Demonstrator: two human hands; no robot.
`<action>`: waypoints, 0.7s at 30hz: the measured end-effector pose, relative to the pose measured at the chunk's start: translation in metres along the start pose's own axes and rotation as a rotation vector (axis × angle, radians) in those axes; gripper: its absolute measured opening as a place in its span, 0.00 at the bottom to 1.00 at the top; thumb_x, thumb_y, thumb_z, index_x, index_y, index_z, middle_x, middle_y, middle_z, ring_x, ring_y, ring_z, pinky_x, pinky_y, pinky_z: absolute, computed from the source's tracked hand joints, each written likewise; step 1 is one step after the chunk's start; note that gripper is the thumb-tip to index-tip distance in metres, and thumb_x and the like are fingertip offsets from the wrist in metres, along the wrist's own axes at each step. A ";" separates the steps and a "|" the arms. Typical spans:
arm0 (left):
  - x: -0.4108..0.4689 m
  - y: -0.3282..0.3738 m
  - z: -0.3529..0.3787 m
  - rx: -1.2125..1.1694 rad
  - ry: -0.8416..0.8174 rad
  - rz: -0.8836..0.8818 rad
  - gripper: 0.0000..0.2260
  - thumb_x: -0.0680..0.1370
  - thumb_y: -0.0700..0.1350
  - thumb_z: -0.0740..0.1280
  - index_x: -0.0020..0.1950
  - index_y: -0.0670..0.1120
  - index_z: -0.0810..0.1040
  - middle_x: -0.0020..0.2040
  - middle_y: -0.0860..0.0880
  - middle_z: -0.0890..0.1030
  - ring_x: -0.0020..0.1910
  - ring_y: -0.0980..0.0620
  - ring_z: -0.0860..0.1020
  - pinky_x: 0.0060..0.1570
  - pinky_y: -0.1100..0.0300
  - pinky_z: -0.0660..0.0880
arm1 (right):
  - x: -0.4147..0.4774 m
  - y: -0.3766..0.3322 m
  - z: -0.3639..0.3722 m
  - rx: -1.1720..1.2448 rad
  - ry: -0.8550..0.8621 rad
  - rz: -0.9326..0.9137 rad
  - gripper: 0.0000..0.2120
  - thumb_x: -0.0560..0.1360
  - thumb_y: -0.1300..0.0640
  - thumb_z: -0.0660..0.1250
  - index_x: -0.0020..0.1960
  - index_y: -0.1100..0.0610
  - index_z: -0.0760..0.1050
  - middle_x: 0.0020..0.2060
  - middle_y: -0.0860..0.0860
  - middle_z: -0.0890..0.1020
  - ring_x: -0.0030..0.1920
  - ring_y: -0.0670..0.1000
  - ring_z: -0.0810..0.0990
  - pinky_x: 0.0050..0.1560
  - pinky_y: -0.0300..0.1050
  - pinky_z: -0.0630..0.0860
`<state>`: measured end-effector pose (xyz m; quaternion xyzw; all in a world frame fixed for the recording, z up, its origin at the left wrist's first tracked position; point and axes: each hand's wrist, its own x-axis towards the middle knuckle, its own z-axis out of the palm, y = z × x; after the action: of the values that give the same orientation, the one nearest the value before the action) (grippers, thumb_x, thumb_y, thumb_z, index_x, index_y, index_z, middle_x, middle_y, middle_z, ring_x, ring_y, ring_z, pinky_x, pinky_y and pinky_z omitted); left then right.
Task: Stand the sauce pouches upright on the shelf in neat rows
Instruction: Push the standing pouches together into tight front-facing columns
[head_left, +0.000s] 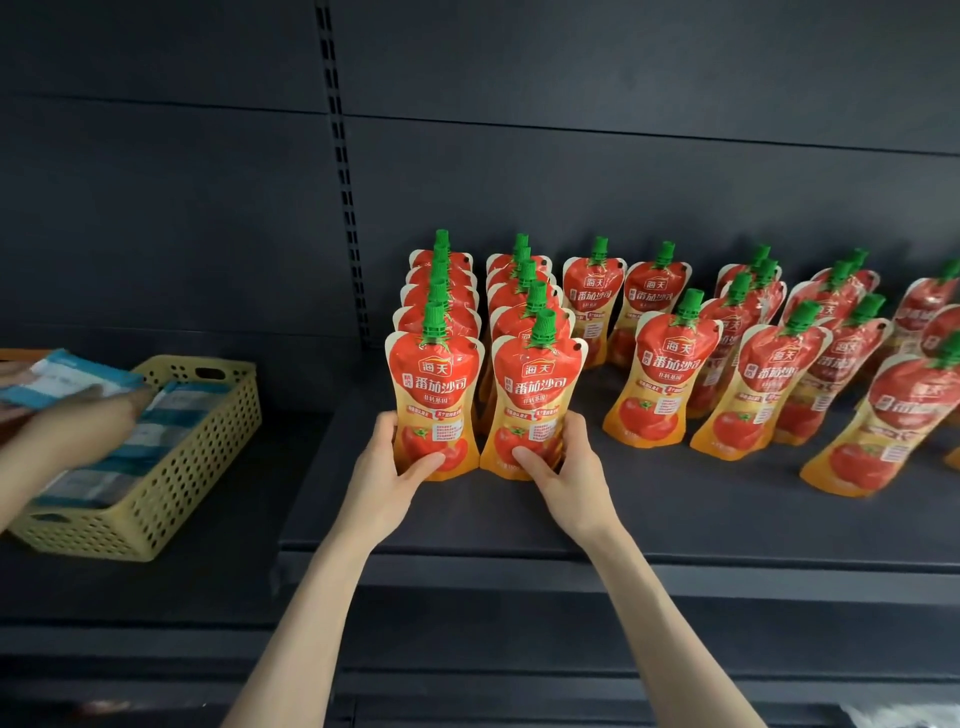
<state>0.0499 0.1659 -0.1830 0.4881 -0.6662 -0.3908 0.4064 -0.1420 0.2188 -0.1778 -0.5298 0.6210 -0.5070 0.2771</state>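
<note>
Head view. Right of the slotted upright (343, 171): 2 tight rows of sauce pouches (441, 306) on the shelf (675, 525), 5 deep each going by the green caps. All upright, long axis vertical, spouts up, printed faces toward the camera. Gripping the front-left pouch (435, 395) low down with the left hand (389, 473): thumb across the face, fingers curled round the outer edge. Same on the front-right pouch (535, 402) with the right hand (563, 470), mirrored. Bases down on the shelf, inner edges nearly touching. Further right of the upright: loose pouches (670, 379), at least 10, upright but staggered, some twisted or leaning, last ones cut by the frame edge. Glossy flexible film, waisted bottle shape, plastic caps. Left of the upright: 1 perforated yellow plastic basket (171, 483) with blue-white packets (156, 426); another person's hand (78, 431) over it, blurred, grip not readable.
</note>
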 end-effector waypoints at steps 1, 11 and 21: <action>0.000 0.000 0.000 0.003 0.007 0.000 0.23 0.73 0.46 0.70 0.65 0.48 0.64 0.59 0.54 0.73 0.57 0.56 0.73 0.56 0.57 0.73 | 0.000 0.000 0.000 0.004 -0.002 0.002 0.24 0.75 0.55 0.68 0.67 0.56 0.62 0.57 0.44 0.74 0.56 0.42 0.74 0.44 0.24 0.73; 0.002 -0.003 0.001 -0.002 0.016 -0.008 0.23 0.73 0.47 0.71 0.63 0.49 0.65 0.57 0.55 0.73 0.56 0.56 0.74 0.55 0.57 0.73 | 0.000 0.000 0.000 0.022 -0.006 0.006 0.24 0.74 0.55 0.68 0.66 0.56 0.62 0.57 0.45 0.74 0.56 0.43 0.75 0.45 0.26 0.74; 0.002 -0.004 -0.002 -0.045 0.037 -0.013 0.21 0.70 0.48 0.73 0.58 0.52 0.68 0.53 0.58 0.75 0.50 0.60 0.76 0.47 0.68 0.73 | -0.001 -0.001 -0.002 0.049 0.002 0.015 0.24 0.74 0.55 0.69 0.65 0.57 0.63 0.56 0.45 0.75 0.51 0.39 0.76 0.44 0.23 0.73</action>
<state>0.0529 0.1631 -0.1854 0.4905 -0.6463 -0.3992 0.4271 -0.1433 0.2199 -0.1768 -0.5178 0.6126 -0.5204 0.2929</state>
